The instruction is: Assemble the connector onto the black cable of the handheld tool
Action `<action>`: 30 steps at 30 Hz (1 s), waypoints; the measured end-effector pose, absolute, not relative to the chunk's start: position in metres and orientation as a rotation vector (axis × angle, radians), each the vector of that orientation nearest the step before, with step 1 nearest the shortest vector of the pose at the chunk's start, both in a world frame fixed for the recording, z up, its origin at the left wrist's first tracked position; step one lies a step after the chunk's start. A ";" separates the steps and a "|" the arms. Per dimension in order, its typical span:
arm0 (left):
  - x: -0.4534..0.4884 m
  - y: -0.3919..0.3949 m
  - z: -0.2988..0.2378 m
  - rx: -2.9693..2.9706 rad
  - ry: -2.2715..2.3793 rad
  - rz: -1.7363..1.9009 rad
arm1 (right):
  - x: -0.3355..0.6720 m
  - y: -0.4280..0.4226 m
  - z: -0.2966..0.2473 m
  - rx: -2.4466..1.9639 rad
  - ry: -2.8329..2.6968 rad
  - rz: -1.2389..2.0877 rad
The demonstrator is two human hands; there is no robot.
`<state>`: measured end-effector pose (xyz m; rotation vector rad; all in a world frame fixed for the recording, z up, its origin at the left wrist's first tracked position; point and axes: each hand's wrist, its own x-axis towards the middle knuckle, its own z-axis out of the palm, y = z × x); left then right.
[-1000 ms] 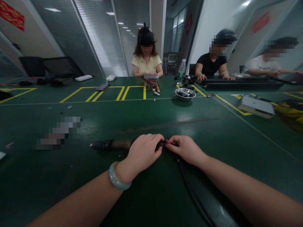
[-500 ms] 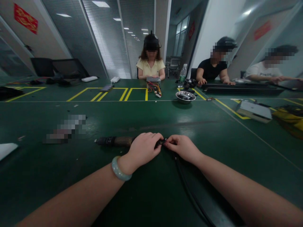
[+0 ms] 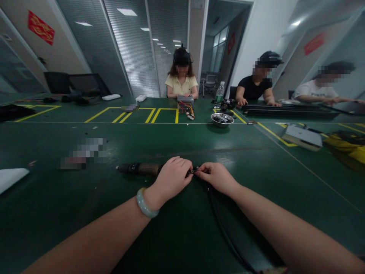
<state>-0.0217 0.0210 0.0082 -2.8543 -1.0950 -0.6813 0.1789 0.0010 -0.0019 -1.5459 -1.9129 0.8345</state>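
A dark cylindrical tool (image 3: 138,168) lies on the green table (image 3: 182,228), its tip pointing left. My left hand (image 3: 172,177), with a pale green bangle on the wrist, is closed round the tool's right end. My right hand (image 3: 215,176) pinches the end of a black cable (image 3: 225,232) right where it meets the tool. The cable runs from there down toward me under my right forearm. The joint between tool and cable is mostly hidden by my fingers.
Across the table sit three people at work. A metal bowl (image 3: 222,119), a water bottle (image 3: 219,95), a wired box (image 3: 185,101), a grey flat device (image 3: 302,137) and a yellow object (image 3: 346,146) lie farther off. A white sheet (image 3: 11,178) is at the left edge.
Both hands stay on the tool and cable joint. The view has tilted and shifted slightly, so the hands sit a little higher in the picture.
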 end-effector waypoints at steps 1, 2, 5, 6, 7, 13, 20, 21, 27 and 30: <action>-0.021 0.020 0.008 -2.853 -1.097 -0.682 | 0.179 0.001 -0.002 -1.544 -1.915 0.830; -0.021 0.019 0.007 -2.850 -1.105 -0.687 | 0.179 0.001 -0.001 -1.544 -1.917 0.828; -0.022 0.019 0.005 -2.836 -1.150 -0.707 | 0.179 0.001 0.000 -1.547 -1.913 0.843; -0.023 0.020 0.005 -2.837 -1.160 -0.708 | 0.179 0.001 0.000 -1.548 -1.910 0.847; -0.024 0.022 0.004 -2.843 -1.168 -0.702 | 0.179 0.001 -0.001 -1.549 -1.907 0.848; -0.026 0.029 0.002 -2.880 -1.179 -0.632 | 0.178 0.002 -0.002 -1.563 -1.902 0.845; -0.026 0.031 0.004 -2.898 -1.165 -0.630 | 0.178 0.002 -0.001 -1.571 -1.916 0.824; -0.026 0.031 0.004 -2.898 -1.167 -0.631 | 0.178 0.002 -0.001 -1.576 -1.919 0.820; -0.026 0.031 0.004 -2.900 -1.153 -0.647 | 0.178 0.003 -0.002 -1.577 -1.936 0.801; -0.026 0.030 0.004 -2.888 -1.154 -0.652 | 0.178 0.003 -0.001 -1.577 -1.946 0.795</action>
